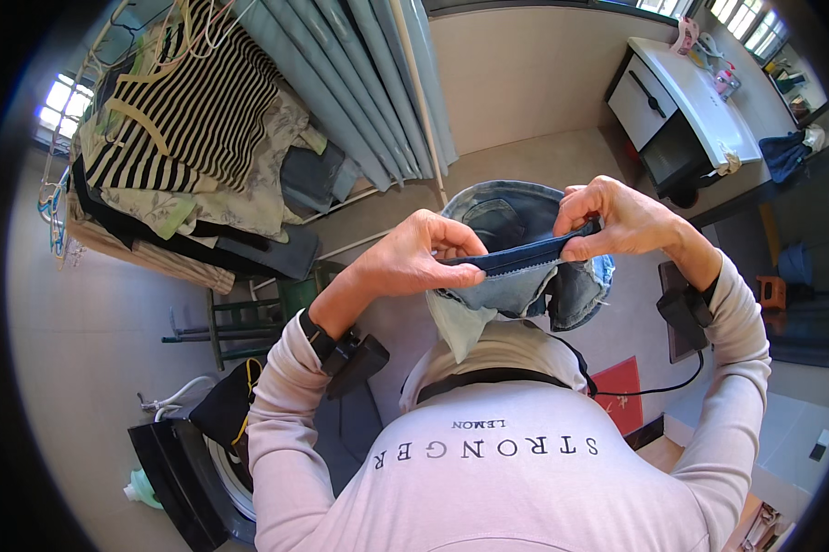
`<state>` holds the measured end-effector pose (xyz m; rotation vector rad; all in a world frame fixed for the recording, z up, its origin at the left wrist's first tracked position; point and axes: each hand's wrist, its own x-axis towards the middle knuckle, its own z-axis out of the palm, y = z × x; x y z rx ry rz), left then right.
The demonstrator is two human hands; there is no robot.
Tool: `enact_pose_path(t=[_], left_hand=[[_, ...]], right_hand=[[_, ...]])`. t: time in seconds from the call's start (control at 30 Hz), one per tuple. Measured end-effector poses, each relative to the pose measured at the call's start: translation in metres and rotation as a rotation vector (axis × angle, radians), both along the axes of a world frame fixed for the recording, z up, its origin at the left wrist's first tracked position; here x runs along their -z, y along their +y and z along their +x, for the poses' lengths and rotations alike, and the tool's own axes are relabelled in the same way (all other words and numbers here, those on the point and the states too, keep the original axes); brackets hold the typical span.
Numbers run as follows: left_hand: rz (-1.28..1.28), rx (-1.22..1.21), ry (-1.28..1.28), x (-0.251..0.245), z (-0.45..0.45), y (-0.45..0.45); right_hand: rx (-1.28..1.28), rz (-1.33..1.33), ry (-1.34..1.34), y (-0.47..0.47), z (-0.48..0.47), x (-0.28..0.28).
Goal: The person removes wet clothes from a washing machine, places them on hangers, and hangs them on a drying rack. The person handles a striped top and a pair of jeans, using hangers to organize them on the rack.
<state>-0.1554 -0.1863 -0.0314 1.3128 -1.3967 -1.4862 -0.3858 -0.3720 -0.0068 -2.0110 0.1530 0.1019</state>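
Note:
A pair of blue denim shorts (518, 279) hangs in the air in front of my chest, with frayed edges and raw seams showing. My left hand (414, 255) pinches the dark blue waistband (521, 257) near its left end, thumb on the near side and fingers curled behind. On the other end, my right hand (614, 221) grips the same band between thumb and fingers. The band is drawn straight between both hands. Below my left hand droops a pale pocket lining (464, 328). The far side of the waist gapes, with a pocket shape (501, 221) visible there.
At upper left, a striped top (200, 124) and other clothes hang on a rack beside a blue curtain (359, 83). A green chair (231, 321) stands below them. A black washing machine (176, 483) is at lower left, a white-topped cabinet (711, 96) at upper right.

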Motion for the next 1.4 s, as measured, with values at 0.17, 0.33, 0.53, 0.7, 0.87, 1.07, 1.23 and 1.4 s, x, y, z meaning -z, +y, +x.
enact_pose_path(t=[0.17,0.33,0.53,0.7,0.87,1.07,1.23,1.4], left_hand=[[-0.479,-0.069,-0.572,-0.005,-0.007,-0.004],[-0.114,-0.159,-0.094,0.003,-0.013,-0.003],[0.148,-0.218,0.12,0.017,-0.028,-0.012],[0.059,-0.279,0.121,0.016,-0.032,-0.003],[0.039,-0.241,0.251,0.009,-0.017,0.006],[-0.009,-0.299,0.113,0.014,-0.014,0.009],[-0.053,-0.217,0.285,0.012,0.008,0.017],[-0.083,-0.217,0.142,0.01,-0.003,0.008]], right_hand=[[-0.023,-0.233,-0.055,0.002,0.004,0.0],[-0.031,-0.209,-0.161,-0.002,0.006,-0.003],[0.038,0.23,0.087,0.0,0.005,0.004],[0.107,0.316,0.095,0.003,0.007,0.012],[0.11,0.384,0.007,0.009,0.011,0.014],[0.097,0.339,0.008,0.009,0.016,0.011],[0.12,0.407,0.014,0.01,0.019,0.005],[0.122,0.376,0.106,0.018,0.029,-0.005]])
